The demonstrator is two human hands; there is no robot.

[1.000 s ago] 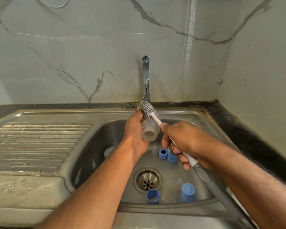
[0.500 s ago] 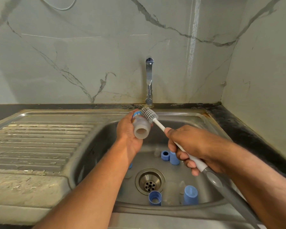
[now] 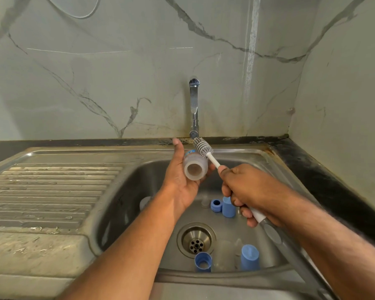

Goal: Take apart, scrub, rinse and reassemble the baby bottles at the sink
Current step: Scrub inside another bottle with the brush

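Two hands: left hand (image 3: 182, 180) holds bottle (image 3: 194, 165), right hand (image 3: 247, 189) brush (image 3: 206, 149).

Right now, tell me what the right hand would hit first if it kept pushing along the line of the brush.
The right hand aims the brush up and left. Its bristles already touch the bottle; beyond lie the tap's base and the wall, though depth is unclear.

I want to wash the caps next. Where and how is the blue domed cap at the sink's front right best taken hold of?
Grip the blue domed cap round its straight side wall, coming from above. It stands upright on the steel sink floor, dome up. A clear piece stands close on its left.
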